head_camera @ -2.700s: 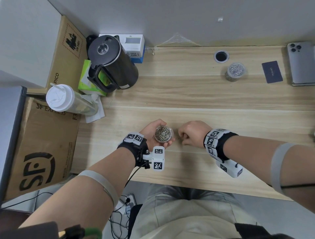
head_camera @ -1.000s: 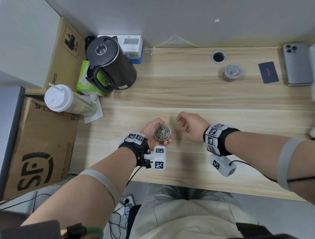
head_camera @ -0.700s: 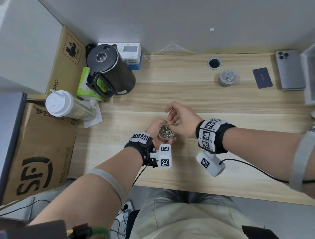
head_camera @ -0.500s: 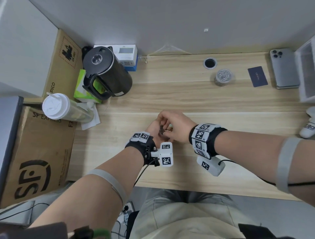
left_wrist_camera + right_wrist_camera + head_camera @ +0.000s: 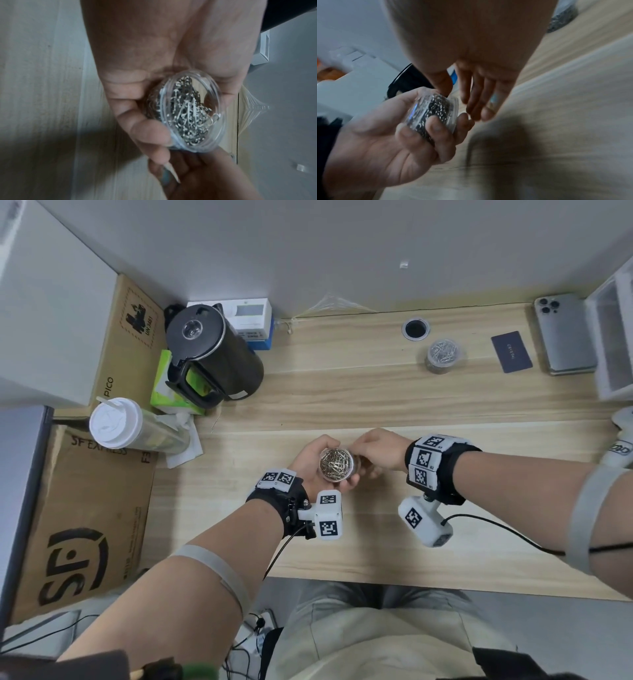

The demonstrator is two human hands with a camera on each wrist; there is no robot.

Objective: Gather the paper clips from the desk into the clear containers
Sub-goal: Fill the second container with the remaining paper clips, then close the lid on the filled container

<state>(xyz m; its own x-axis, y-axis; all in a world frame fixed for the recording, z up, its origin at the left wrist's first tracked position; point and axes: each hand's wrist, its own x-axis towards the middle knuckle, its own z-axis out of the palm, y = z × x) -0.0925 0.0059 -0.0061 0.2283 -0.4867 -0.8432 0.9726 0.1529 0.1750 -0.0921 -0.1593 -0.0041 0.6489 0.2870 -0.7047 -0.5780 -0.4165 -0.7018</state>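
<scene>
My left hand (image 5: 308, 458) grips a small round clear container (image 5: 336, 464) full of metal paper clips, mouth up, just above the desk's front half. In the left wrist view the clips fill this container (image 5: 188, 112) and my thumb lies along its rim. My right hand (image 5: 375, 448) hovers right beside the container, its fingers (image 5: 477, 94) loosely straight and pointing down, with no clip seen in them. In the right wrist view my left hand's fingers wrap around the container (image 5: 433, 113). A second clear container (image 5: 443, 356) of clips stands far back on the right.
A black kettle (image 5: 212, 354) and a lidded cup (image 5: 116, 422) stand at the back left beside cardboard boxes (image 5: 82, 508). A cable hole (image 5: 415, 328), a dark card (image 5: 511, 351), a phone (image 5: 563, 333) and a white tray (image 5: 613, 344) sit at the back right.
My right hand came from the desk to the container's mouth with pinched fingers, then drew back to its right side with the fingers relaxed. My left hand kept holding the container.
</scene>
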